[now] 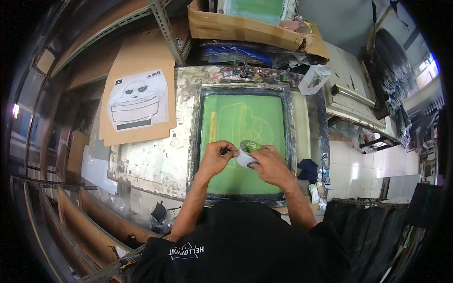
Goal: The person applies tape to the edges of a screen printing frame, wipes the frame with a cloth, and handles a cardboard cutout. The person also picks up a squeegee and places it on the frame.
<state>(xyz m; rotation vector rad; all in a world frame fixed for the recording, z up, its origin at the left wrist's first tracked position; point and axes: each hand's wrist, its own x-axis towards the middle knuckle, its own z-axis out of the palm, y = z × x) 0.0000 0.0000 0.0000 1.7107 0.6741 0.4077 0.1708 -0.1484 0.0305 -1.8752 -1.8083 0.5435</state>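
The head view shows us the broad, stained white worktop [146, 167] first, with a torn cardboard box [255, 29] beyond it at twelve o'clock. On the worktop lies a dark-framed green screen [231, 134]. At ten o'clock from it is a cardboard sheet [139, 55] bearing a line drawing [137, 101] of a figure in sunglasses.

Over the screen's lower half, we see the right hand [269, 164] at four o'clock from its centre, curled around a pale, open-cored roll [244, 159]. The left hand [216, 157], at eight o'clock, has its fingertips bunched at the roll's nine o'clock rim; we cannot tell whether they pinch a loose end.

A yellowish stripe [213, 127] runs along the mesh at nine to ten o'clock. The yellow outline is already on the screen. We judge the work with the roll to be unfinished; how much remains, we cannot tell.
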